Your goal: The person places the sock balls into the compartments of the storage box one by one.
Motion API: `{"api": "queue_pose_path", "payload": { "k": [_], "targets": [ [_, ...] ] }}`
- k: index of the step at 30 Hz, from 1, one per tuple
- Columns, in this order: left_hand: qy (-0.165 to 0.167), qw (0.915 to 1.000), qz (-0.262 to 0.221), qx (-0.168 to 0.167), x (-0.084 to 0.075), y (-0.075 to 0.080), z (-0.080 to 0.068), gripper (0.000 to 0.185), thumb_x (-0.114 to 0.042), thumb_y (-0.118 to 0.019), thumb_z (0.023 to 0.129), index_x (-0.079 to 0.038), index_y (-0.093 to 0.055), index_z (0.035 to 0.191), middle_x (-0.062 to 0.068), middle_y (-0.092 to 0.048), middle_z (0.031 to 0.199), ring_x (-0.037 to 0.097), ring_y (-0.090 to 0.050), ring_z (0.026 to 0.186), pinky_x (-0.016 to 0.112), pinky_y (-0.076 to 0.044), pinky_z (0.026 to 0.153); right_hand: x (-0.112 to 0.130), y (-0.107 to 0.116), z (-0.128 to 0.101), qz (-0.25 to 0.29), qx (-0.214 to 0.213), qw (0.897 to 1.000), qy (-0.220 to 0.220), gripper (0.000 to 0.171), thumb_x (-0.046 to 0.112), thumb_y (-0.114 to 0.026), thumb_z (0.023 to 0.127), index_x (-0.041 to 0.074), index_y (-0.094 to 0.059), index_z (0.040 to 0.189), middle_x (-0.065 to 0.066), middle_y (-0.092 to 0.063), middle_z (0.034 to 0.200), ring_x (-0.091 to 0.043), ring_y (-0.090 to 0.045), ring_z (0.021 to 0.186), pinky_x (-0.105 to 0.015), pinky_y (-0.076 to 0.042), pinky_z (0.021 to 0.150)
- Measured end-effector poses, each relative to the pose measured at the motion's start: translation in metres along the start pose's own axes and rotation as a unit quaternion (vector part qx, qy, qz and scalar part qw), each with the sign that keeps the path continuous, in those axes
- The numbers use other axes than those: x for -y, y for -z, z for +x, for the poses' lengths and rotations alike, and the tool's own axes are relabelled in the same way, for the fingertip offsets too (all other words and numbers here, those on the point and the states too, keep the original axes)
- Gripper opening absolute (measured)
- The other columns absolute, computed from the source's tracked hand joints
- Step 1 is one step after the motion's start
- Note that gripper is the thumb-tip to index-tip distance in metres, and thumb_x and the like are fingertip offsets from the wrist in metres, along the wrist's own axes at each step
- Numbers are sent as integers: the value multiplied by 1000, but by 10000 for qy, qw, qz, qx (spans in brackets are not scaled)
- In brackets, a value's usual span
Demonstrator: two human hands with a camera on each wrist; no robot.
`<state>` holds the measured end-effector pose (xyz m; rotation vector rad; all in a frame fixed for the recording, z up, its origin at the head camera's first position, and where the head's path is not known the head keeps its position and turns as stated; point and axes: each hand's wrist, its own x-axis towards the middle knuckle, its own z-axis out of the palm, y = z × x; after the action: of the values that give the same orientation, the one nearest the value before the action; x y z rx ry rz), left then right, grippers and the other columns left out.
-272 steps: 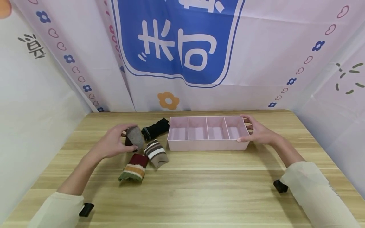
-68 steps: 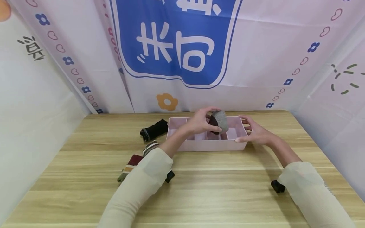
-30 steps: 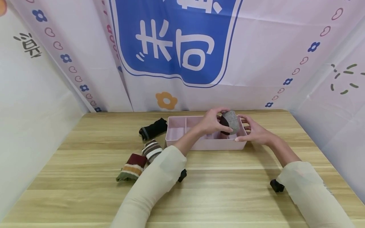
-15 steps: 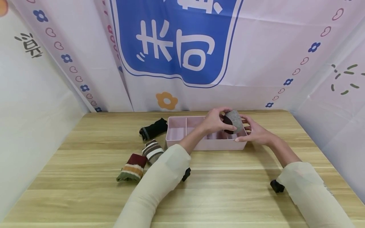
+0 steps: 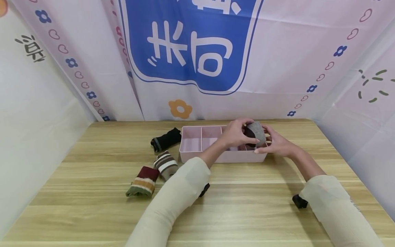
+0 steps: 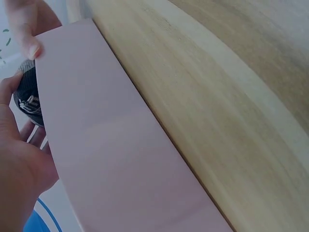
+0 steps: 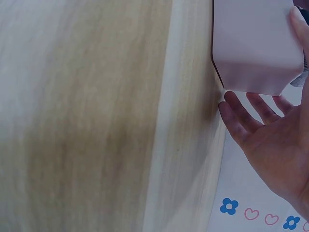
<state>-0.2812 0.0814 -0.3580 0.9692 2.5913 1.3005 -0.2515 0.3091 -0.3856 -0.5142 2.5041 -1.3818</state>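
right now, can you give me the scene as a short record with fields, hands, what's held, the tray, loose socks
left hand: grips the grey rolled sock over the right end of the tray
right hand: fingers straight, steadying the tray's right end
tray: pink, divided into compartments, on the wooden table; the two leftmost compartments show nothing inside
loose socks: black sock at the tray's left end; brown striped sock and red-green striped sock nearer the person
backdrop: printed cloth with a blue panel
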Motion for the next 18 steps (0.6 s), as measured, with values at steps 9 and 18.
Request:
{"api": "queue_pose_path", "payload": {
  "k": [9, 18],
  "targets": [
    [97, 9970, 773, 35, 6, -9, 5, 72, -38, -88, 82, -13, -60, 143, 2, -65, 133, 14, -60, 115, 25, -48, 95, 0, 0, 1, -27, 31, 9999, -129, 104, 16, -80, 90, 2, -7, 163, -32, -25, 158, -53, -36, 142, -60, -43, 108],
    [-200, 9882, 1467, 403, 7, -14, 10, 73, -38, -86, 83, -13, -59, 146, 1, -67, 129, 13, -60, 110, 28, -45, 90, -2, 0, 0, 14, -33, 9999, -96, 101, 14, -80, 89, 4, -12, 162, -32, -25, 159, -54, -35, 143, -62, -40, 110]
  ]
}}
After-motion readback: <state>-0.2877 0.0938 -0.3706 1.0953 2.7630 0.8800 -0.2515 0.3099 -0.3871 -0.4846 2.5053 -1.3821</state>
